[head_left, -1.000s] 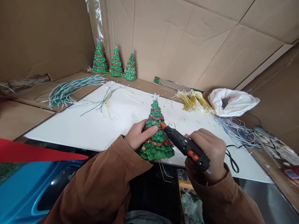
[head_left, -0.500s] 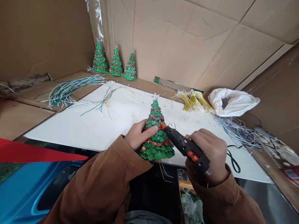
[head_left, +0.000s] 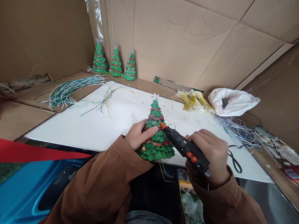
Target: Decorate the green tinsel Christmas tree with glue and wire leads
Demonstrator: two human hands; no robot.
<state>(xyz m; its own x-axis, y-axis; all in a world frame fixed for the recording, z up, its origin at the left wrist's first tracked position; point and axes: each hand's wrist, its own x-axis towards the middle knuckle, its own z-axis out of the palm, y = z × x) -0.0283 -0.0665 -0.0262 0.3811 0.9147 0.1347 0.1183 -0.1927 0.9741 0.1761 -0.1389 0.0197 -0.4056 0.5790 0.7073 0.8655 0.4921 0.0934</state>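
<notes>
Christmas tree (head_left: 160,137) in our left hand (head_left: 139,136): it stands almost upright at the near edge of the white counter (head_left: 81,132), its clear star (head_left: 155,97) pointing toward the counter's far side. Our left hand is partly curled around the tree's left flank, the thumb lying across the front and the other fingers hidden behind. Red garlands wind over the green tiers, and a thin yellow wire and a white one hang from the base below the counter's near edge. Our right hand (head_left: 211,146), over the counter's right half, is wrapped closely around a black glue gun (head_left: 184,144); we cannot see its trigger. We have its orange nozzle (head_left: 163,125) right at the tree's right side, though we cannot tell whether it touches. Past the counter's far left corner we see three similar trees (head_left: 116,63) in a row against the cardboard. A sheaf of green and white wires (head_left: 67,90) lies across the counter's left edge, and yellow and white wires (head_left: 192,101) are bunched at its far right. Beside those, at the counter's right end, we have a white plastic bag (head_left: 243,104), with bluish wires (head_left: 235,132) just nearer us.
</notes>
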